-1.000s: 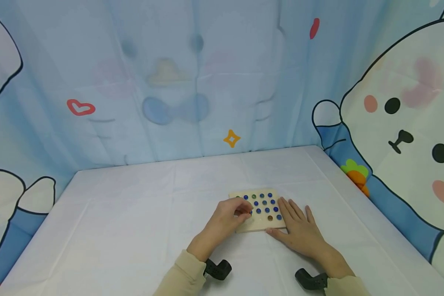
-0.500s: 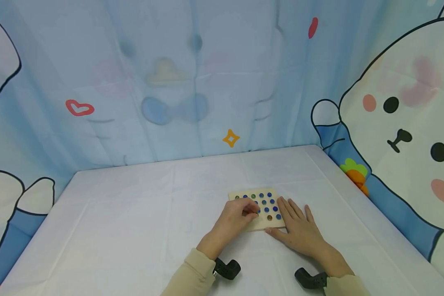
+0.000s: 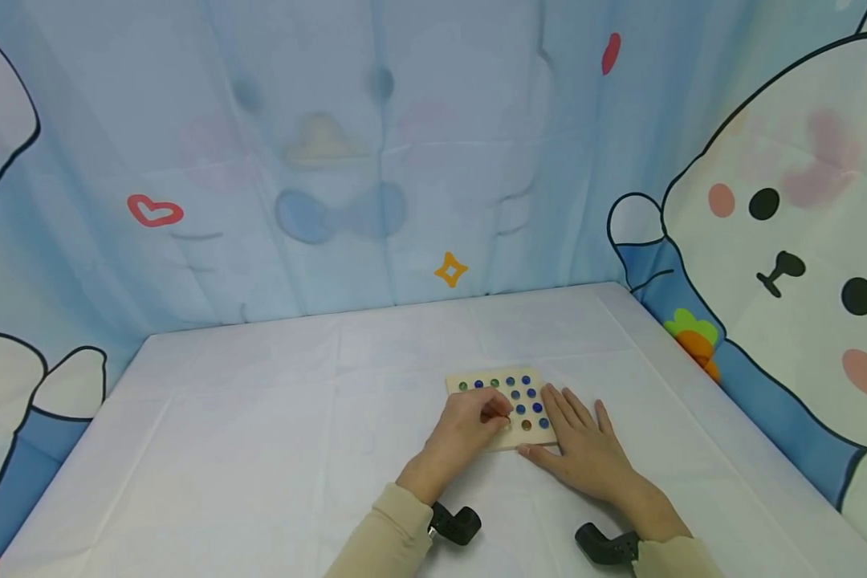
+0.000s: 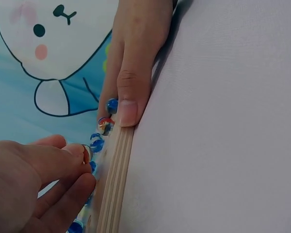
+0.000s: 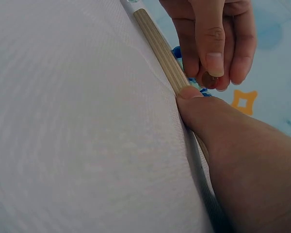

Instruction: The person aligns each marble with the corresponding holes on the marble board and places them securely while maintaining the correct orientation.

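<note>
A square wooden board (image 3: 510, 439) lies on the table, with rows of blue and green glass marbles (image 3: 526, 393) on it. One amber-brown marble (image 3: 526, 425) sits near its front edge. My left hand (image 3: 468, 423) is over the board's left part, covering some of the rows. Between its thumb and fingers it pinches a reddish-orange marble (image 4: 86, 154), close over the board. My right hand (image 3: 587, 453) lies flat with fingers spread along the board's right side, its thumb (image 5: 190, 93) pressing the front edge.
A white cloth covers the table (image 3: 260, 433). Behind it hangs a light blue curtain (image 3: 332, 104) with printed cartoon animals. A black wrist device (image 3: 457, 525) sits at the left wrist, and a similar black device (image 3: 607, 546) at the right wrist.
My left hand has slid to the right across the board with the marble pinched, uncovering a green marble at the back left. The right hand has stayed in place.
</note>
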`<move>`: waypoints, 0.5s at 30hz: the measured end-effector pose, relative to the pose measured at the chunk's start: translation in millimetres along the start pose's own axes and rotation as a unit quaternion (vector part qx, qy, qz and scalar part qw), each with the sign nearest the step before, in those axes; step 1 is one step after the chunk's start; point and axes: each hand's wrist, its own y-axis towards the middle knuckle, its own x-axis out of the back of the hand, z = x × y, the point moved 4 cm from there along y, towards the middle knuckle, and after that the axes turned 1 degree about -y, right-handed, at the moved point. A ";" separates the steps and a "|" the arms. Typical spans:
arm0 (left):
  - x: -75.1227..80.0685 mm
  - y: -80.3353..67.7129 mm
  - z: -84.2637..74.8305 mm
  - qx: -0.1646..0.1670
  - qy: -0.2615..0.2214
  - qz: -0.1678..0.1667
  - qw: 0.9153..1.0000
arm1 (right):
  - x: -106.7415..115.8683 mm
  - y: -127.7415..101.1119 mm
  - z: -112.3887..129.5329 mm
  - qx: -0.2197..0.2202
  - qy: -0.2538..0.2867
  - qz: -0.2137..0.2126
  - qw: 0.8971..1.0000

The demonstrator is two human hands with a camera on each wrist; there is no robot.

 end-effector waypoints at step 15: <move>-8.6 0.5 -4.9 -0.030 0.076 0.007 0.997 | 0.8 -0.4 0.8 0.003 0.004 -0.003 1.000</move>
